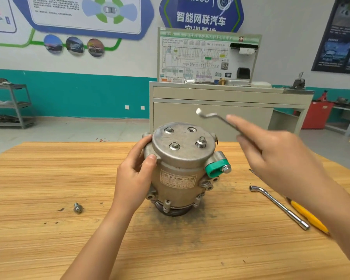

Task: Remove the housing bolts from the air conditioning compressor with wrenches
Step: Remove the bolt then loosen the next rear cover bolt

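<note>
Already done: one bolt point(77, 207) lies loose on the counter point(49, 178), well to the left of the compressor point(182, 174), and one hole point(192, 129) in the top plate point(185, 156) is empty.
Half done, I judge: the bolt on the right point(201, 141) stands higher than the others with thread showing under its head, so it looks partly backed out.
Left to do: the rear bolt point(168, 129) and the front bolt point(174, 146) sit flat on the plate.
Compressor: upright on the counter, about in the middle, plate facing up.
Left hand point(133, 178): grasping the compressor's upper rim, thumb on the near side, steadying it.
Right hand point(275, 158): raised above and to the right of the compressor, holding a bent wrench point(212, 116) clear of every bolt; motion blur hides how the fingers lie.
Spare tools: a second wrench point(279, 207) and a yellow-handled tool point(307, 216) lie side by side on the counter at right.
Progress: roughly a quarter through, by my count.
</note>
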Tool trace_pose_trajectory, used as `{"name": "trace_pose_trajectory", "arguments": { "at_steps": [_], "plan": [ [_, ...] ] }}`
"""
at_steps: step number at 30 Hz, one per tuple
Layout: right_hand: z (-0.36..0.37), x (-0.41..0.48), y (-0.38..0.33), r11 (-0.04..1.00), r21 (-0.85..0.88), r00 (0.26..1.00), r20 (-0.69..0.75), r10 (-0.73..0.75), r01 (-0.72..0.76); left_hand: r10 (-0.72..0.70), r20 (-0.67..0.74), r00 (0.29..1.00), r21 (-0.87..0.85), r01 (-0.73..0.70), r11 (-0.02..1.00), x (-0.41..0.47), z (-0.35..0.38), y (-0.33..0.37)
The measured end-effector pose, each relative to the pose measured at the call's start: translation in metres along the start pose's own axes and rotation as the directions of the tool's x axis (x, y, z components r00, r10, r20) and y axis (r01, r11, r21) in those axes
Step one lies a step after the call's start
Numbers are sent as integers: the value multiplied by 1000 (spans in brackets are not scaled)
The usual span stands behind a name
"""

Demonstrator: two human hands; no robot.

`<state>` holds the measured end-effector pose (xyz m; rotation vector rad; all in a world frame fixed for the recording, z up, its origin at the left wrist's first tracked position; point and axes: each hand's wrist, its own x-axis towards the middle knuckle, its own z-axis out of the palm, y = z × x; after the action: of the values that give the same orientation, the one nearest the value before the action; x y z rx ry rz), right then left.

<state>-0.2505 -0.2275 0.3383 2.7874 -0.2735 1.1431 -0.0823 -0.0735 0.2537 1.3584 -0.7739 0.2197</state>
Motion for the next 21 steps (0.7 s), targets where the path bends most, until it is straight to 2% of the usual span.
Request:
{"name": "trace_pose_trajectory", "arguments": {
  "at_steps": [2, 5, 13, 17, 19, 21],
  "plan": [
    [-6, -16, -7, 992, -125, 992, 116, 47, -32, 7, -4, 1000, 4, -7, 1000, -1, -1, 0],
    [-6, -22, -5, 959, -280, 986, 143, 90, -47, 18, -8, 1000, 25, -18, 1000, -1, -2, -3],
    [-4, -10, -12, 871, -491, 952, 261, 158, -10, 28, -17, 999, 30, -28, 999, -3, 2, -1],
    [-8, -6, -35, 839, -537, 922, 362, 134, 89, 24, -21, 999, 28, -24, 999, -5, 5, 0],
    [-8, -11, -48, 833, -540, 926, 364, 103, 120, 27, -19, 999, 22, -26, 999, -5, 6, 1],
    [-2, -18, -50, 778, -617, 960, 271, 69, 118, 28, -13, 1000, 12, -28, 1000, -5, 6, 1]
  ]
}}
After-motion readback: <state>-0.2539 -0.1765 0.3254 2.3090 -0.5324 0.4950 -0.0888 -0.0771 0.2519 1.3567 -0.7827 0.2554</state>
